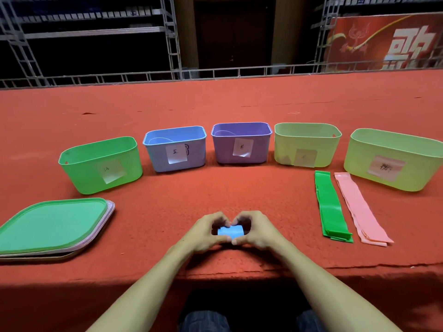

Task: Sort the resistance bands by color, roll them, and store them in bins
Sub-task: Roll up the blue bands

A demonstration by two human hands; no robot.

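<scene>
Head view, both hands (230, 232) gripping blue band roll (230, 231)

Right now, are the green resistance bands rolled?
No, the green rubber resistance bands lie flat, unrolled, beside the flat pink rubber bands.

Row of bins (223, 152) behind, lids (50, 224) front-left, bands (329, 207) front-right, seemingly in stacks.

A paper label (176, 153) on the blue bin (155, 161) reads 蓝, the purple bin (221, 149) has 紫, and the red banner (374, 44) shows 歌.
</scene>
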